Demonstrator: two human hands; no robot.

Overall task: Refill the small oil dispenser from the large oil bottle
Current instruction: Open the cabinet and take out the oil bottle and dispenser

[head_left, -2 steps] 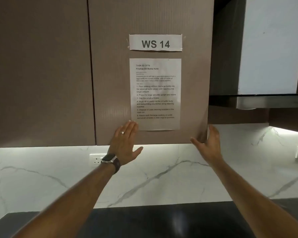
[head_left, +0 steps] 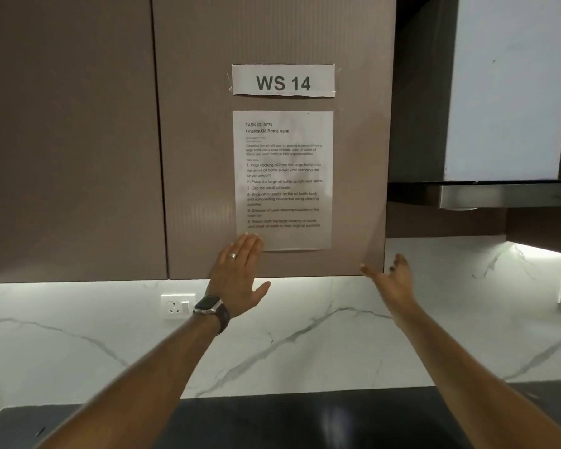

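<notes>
Neither the oil dispenser nor the large oil bottle is in view. My left hand (head_left: 240,270), with a ring and a wristwatch, lies flat with straight fingers on the brown upper cabinet door (head_left: 201,157), at the lower left corner of the taped task sheet (head_left: 283,179). My right hand (head_left: 392,280) is raised with relaxed, open fingers at the door's lower right corner; whether it touches the edge I cannot tell. Both hands hold nothing.
A "WS 14" label (head_left: 283,81) hangs above the sheet. A second cabinet door (head_left: 65,140) is to the left, a range hood (head_left: 506,192) to the right. Below run a white marble backsplash (head_left: 110,345) with a wall socket (head_left: 178,305) and a dark countertop (head_left: 305,419).
Almost nothing differs. Both hands stay at the bottom of the cabinet door, and the right hand's fingers sit slightly lower at the corner.
</notes>
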